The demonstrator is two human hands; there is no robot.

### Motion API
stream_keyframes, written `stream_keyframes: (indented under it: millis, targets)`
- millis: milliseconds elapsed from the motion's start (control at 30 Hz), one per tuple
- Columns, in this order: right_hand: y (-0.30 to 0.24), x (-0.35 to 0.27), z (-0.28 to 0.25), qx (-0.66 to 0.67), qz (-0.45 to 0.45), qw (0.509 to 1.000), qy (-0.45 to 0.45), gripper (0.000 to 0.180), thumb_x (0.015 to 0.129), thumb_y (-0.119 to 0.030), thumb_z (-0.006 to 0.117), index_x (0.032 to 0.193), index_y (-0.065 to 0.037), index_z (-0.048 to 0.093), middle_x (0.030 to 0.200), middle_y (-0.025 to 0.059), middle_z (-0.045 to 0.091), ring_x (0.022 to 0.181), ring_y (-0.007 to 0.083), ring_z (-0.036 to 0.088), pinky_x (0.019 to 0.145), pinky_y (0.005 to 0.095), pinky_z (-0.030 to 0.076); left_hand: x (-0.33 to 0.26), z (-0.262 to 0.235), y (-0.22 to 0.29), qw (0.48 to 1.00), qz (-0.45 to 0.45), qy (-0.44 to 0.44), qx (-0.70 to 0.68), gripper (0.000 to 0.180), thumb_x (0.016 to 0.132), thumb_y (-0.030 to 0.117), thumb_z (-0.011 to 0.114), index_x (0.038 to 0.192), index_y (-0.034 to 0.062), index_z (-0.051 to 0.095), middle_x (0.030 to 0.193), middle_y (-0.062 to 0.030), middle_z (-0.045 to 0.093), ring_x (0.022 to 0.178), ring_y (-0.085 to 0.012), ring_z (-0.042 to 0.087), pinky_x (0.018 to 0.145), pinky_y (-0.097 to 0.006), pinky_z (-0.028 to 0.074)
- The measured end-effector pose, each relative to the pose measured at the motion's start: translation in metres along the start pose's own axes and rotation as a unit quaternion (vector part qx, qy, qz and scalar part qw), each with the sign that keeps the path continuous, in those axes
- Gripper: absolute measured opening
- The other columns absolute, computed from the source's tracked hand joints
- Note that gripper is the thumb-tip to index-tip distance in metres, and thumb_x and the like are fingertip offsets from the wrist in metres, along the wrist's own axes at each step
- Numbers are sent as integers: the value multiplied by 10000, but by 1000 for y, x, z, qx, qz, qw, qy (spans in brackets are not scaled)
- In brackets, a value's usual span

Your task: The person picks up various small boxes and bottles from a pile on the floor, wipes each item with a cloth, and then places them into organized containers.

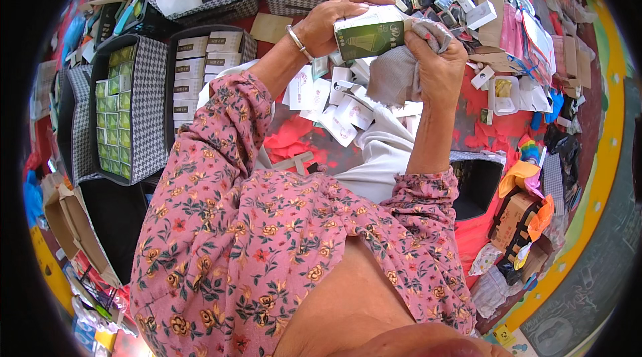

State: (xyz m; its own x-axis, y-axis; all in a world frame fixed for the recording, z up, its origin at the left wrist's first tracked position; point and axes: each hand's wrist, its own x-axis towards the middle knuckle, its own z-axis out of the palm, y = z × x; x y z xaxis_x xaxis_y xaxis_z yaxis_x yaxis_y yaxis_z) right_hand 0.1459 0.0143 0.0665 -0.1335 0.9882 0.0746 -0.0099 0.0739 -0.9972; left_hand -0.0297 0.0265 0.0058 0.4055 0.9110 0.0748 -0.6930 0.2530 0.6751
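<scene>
Far on the left, a checked bin (148, 99) is sitting on the floor, and small green boxes (112, 116) are standing in neat rows inside it. Just beside it, another checked bin (249, 46) is holding rows of pale boxes (200, 66).

Next, the left hand (328, 22), with a silver bangle (299, 42) on its wrist, is gripping a small green-and-white box (370, 31). Its fingers are curling over the top and left end of the box. The box is being held up in the air, in front of the person, above a pile of white packets (331, 106) lying on the red floor (294, 136).

The box is looking like thin card, so it is probably light and easy to squash. It is best held by its flat sides or ends, with a gentle squeeze. The card may be a bit slippery.

Further right, the right hand (438, 62) is closing around a grey cloth (401, 69) and pressing it against the right end of the box. The cloth is soft and floppy and is hanging down below the hand. I cannot tell for sure whether the fingers are also touching the box, because the cloth is hiding them.

On the far right, loose white boxes (481, 14) and card scraps are lying all over the floor.
</scene>
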Motion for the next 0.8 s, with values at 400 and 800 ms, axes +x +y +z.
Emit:
stream_keyframes:
  millis: [400, 800]
  targets:
    - [-5, -1, -7, -168, -69, 982, -59, 79, 705, -16, 606, 774, 21, 607, 665, 5, 559, 614, 89, 485, 564, 223, 390, -2, -10, -16, 982, -85, -35, -164, 453, 827, 202, 533, 1214, -8, 424, 1120, -150, 535, 983, -215, 568, 852, -321, 466]
    - [-4, -15, 9, -82, -130, 986, -65, 408, 722, -44, 610, 1127, -51, 560, 1087, 110, 574, 1003, 186, 531, 877, 263, 379, 0, -26, -14, 960, -44, -87, -261, 491, 876, 323, 360, 1227, -18, 406, 1088, -214, 544, 984, -360, 546, 576, -330, 528]
